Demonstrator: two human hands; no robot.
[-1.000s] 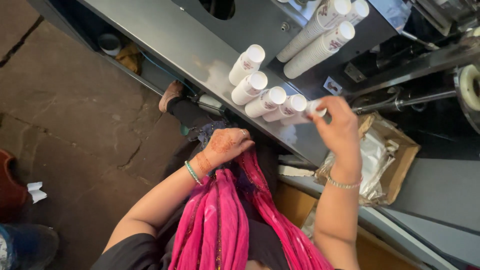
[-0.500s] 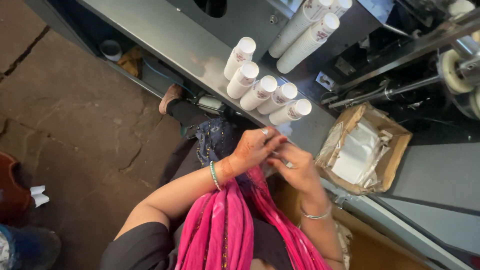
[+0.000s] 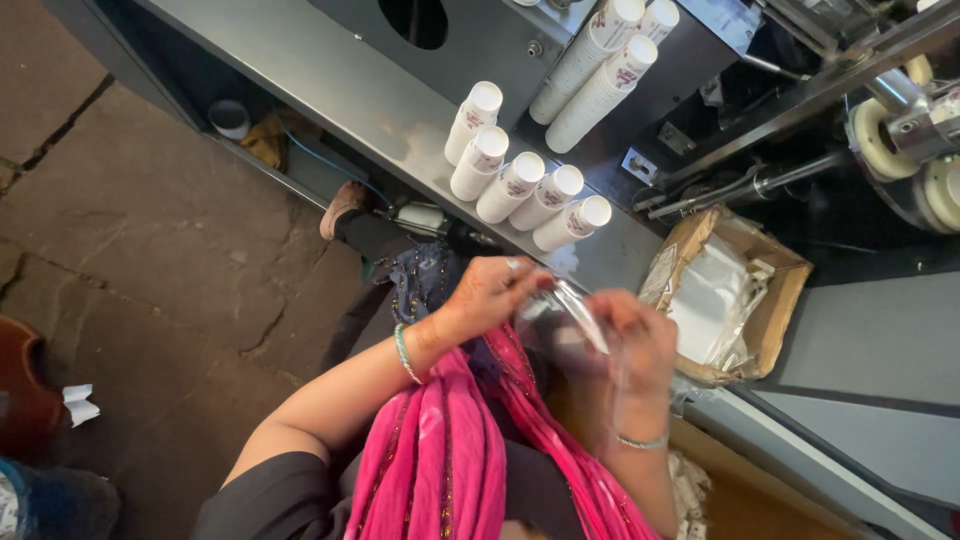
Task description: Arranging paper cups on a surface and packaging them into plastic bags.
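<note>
Surface: grey steel workbench (image 3: 330,95), stacked white paper cups (image 3: 520,185) lying on it.
Hands: left hand (image 3: 490,292) and right hand (image 3: 640,340) both pinch a thin clear plastic bag (image 3: 580,315).

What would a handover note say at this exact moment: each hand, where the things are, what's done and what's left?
Left hand: pinching one edge of a thin clear plastic bag, held in front of the body.
Right hand: blurred, gripping the same bag from the other side.
Five stacks of white paper cups lie side by side on the grey metal bench; two longer stacks lie behind them.
Open cardboard box of clear bags sits to the right.
Done: stacks laid out. Left: no stack is bagged yet.
</note>
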